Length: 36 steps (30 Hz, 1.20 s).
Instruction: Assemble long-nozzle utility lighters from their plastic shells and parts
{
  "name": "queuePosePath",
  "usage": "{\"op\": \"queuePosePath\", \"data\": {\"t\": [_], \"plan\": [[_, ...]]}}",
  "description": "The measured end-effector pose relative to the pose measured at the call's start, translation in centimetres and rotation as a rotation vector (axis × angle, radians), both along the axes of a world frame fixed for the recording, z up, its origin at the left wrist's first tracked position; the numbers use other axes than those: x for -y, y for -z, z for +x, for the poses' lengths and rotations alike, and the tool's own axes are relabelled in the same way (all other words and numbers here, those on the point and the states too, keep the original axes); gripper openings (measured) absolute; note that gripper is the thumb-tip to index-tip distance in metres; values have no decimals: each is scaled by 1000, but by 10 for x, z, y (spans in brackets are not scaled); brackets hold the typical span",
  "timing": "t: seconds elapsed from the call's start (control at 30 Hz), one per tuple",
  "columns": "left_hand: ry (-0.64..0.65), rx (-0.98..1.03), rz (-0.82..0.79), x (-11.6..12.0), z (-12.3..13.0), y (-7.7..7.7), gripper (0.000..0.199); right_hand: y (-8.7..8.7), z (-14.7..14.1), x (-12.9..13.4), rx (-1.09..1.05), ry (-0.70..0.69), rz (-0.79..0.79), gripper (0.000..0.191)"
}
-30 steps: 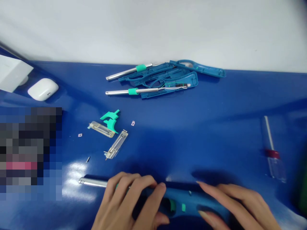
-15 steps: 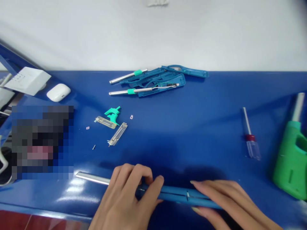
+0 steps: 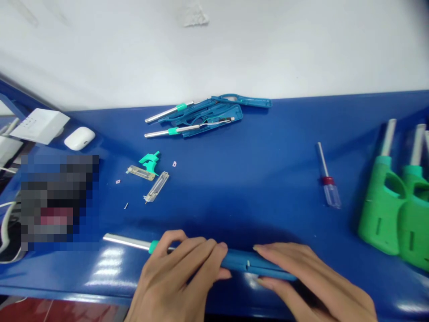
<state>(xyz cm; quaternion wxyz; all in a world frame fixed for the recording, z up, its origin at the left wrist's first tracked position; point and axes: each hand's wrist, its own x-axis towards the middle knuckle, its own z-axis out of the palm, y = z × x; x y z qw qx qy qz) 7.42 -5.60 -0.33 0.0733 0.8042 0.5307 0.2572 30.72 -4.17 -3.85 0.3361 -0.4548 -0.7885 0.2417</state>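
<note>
A blue gas lighter (image 3: 239, 260) lies edge-up between my two hands at the front of the table. Its silver metal tube with a teal collar points to the left. My left hand (image 3: 182, 273) is closed round the front of the blue body, hiding the trigger area. Around the rear of the handle, my right hand (image 3: 308, 275) pinches with thumb below and fingers above. A seam runs along the body, with a small pale piece showing in it. Beyond lie teal triggers (image 3: 149, 163) and clear fuel tanks (image 3: 157, 187).
Opened blue lighter shells (image 3: 214, 114) with metal tubes lie by the wall. A screwdriver (image 3: 330, 188) and green lighters (image 3: 380, 205) are on the right. Tiny parts (image 3: 126, 205), a white case (image 3: 79, 138) and a white box (image 3: 40, 125) are on the left.
My view has turned slightly right, showing more green lighters. My left fingers have come together over the front of the blue lighter, and the seam there looks narrower.
</note>
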Motion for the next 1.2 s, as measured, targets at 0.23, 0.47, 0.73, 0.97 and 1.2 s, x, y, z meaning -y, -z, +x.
{"op": "queuePosePath", "data": {"t": [0.23, 0.47, 0.73, 0.97, 1.2], "plan": [[33, -6, 43, -2, -1, 1, 22, -2, -4, -7, -106, -4, -44, 13], [60, -3, 34, -5, -2, 1, 25, -3, 0, -6, -126, -41, -42, 12], [50, 21, -30, 4, -6, 6, 39, -2, -1, -5, -150, -14, -69, 17], [88, -33, 4, -5, -2, 1, 25, -1, -2, -4, -161, 7, -108, 17], [137, -97, -80, 2, -5, 4, 29, 0, 2, -1, -146, 3, -94, 15]]}}
